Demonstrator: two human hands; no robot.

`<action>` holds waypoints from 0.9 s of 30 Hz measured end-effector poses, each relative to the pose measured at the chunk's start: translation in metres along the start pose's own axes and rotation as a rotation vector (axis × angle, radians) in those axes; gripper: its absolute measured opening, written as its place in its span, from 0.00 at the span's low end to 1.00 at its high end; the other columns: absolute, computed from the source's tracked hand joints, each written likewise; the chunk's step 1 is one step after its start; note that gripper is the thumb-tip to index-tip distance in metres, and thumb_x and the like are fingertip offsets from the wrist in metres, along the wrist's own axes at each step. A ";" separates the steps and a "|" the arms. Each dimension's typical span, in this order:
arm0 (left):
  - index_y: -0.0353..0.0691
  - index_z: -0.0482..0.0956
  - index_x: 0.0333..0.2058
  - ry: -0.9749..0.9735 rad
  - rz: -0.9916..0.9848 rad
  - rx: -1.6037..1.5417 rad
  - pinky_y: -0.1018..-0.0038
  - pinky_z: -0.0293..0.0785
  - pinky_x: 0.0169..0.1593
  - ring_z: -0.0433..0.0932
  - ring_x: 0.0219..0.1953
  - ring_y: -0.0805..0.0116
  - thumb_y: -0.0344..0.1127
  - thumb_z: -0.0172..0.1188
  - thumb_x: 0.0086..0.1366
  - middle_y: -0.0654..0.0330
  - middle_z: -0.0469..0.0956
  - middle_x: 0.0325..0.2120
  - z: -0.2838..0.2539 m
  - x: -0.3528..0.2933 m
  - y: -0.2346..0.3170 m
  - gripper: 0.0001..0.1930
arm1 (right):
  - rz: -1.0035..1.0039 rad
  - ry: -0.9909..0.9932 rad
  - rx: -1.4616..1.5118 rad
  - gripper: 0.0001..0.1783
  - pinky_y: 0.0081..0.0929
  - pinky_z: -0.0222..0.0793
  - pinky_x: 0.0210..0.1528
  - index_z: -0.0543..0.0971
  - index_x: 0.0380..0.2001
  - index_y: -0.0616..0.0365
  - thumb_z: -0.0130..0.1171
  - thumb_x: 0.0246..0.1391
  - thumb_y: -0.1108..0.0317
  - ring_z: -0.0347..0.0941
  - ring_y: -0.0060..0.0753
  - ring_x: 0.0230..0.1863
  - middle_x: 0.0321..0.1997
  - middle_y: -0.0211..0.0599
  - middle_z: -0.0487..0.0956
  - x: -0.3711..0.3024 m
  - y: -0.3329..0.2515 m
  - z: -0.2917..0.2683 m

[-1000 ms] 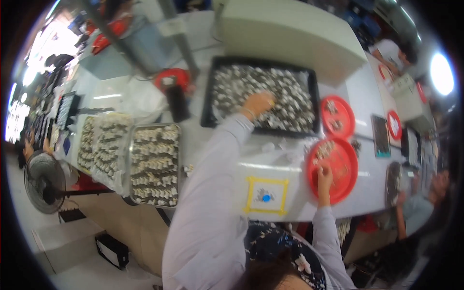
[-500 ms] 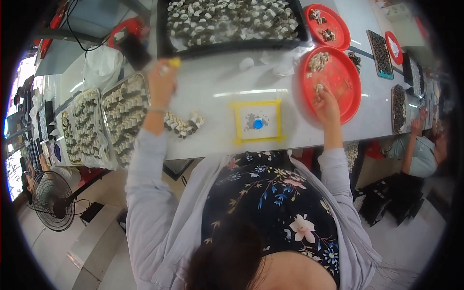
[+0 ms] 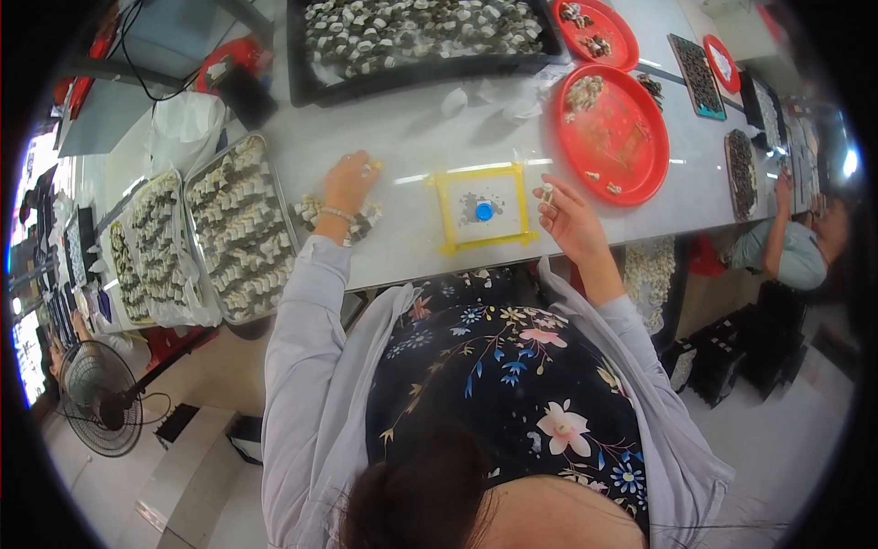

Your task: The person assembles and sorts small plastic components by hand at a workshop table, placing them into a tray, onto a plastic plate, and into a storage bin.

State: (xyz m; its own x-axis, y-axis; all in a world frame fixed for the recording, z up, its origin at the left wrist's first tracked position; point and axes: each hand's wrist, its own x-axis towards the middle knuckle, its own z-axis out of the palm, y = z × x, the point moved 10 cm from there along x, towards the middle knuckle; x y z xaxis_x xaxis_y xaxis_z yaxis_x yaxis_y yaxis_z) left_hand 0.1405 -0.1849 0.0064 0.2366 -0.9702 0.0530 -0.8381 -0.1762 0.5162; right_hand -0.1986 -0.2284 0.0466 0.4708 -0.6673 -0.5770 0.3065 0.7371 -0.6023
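Both forearms reach forward over the white table (image 3: 412, 156). The left hand (image 3: 350, 181) rests with fingers curled around a few small pale pieces (image 3: 369, 168) at its fingertips, just above a little heap of similar pieces (image 3: 361, 222) lying by the wrist. The right hand (image 3: 567, 218) is raised slightly, pinching one small pale piece (image 3: 547, 193) between thumb and fingertips, beside the yellow-framed square (image 3: 482, 210) with a blue dot. A red round tray (image 3: 615, 131) holds scattered bits; a black tray (image 3: 421, 37) is full of pieces; two foil trays (image 3: 240, 229) at left hold packed rows.
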 end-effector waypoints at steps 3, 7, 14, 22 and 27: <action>0.39 0.71 0.29 0.026 0.083 0.017 0.63 0.67 0.33 0.72 0.30 0.53 0.39 0.58 0.50 0.54 0.73 0.25 -0.002 0.018 0.003 0.11 | -0.018 0.024 -0.027 0.20 0.21 0.66 0.39 0.66 0.50 0.61 0.51 0.54 0.69 0.69 0.25 0.37 0.42 0.38 0.73 -0.010 0.004 0.001; 0.42 0.70 0.27 -0.034 0.152 0.059 0.64 0.69 0.34 0.72 0.33 0.53 0.42 0.58 0.50 0.55 0.73 0.29 0.008 0.038 0.016 0.12 | -0.023 0.089 -0.061 0.19 0.21 0.66 0.39 0.67 0.49 0.63 0.51 0.54 0.69 0.69 0.25 0.36 0.42 0.39 0.72 -0.025 0.016 0.001; 0.40 0.71 0.42 0.052 0.266 -0.043 0.65 0.67 0.43 0.70 0.40 0.55 0.40 0.62 0.46 0.55 0.71 0.37 -0.026 0.026 0.042 0.23 | 0.013 0.055 -0.045 0.19 0.20 0.66 0.40 0.68 0.49 0.64 0.51 0.53 0.71 0.68 0.25 0.36 0.42 0.39 0.73 -0.044 0.043 0.001; 0.36 0.71 0.40 0.158 0.200 -0.109 0.65 0.66 0.45 0.69 0.41 0.54 0.32 0.60 0.46 0.53 0.72 0.36 -0.033 -0.001 0.043 0.20 | -0.024 0.160 -0.209 0.18 0.15 0.68 0.35 0.70 0.46 0.66 0.54 0.51 0.73 0.70 0.22 0.32 0.37 0.38 0.75 -0.037 0.044 -0.008; 0.38 0.73 0.36 0.054 0.185 0.206 0.64 0.67 0.42 0.70 0.39 0.54 0.31 0.56 0.49 0.52 0.73 0.33 0.018 0.025 0.044 0.13 | -0.155 0.144 -0.567 0.16 0.17 0.66 0.35 0.75 0.41 0.64 0.59 0.47 0.70 0.70 0.22 0.31 0.34 0.34 0.75 -0.020 0.038 0.003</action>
State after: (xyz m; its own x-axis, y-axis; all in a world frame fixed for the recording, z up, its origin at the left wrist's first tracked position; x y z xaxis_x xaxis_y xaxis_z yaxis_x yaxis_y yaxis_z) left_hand 0.1003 -0.2197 0.0147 0.0919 -0.9797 0.1783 -0.9503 -0.0328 0.3095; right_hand -0.1937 -0.1868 0.0370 0.3267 -0.7995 -0.5040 -0.1446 0.4847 -0.8626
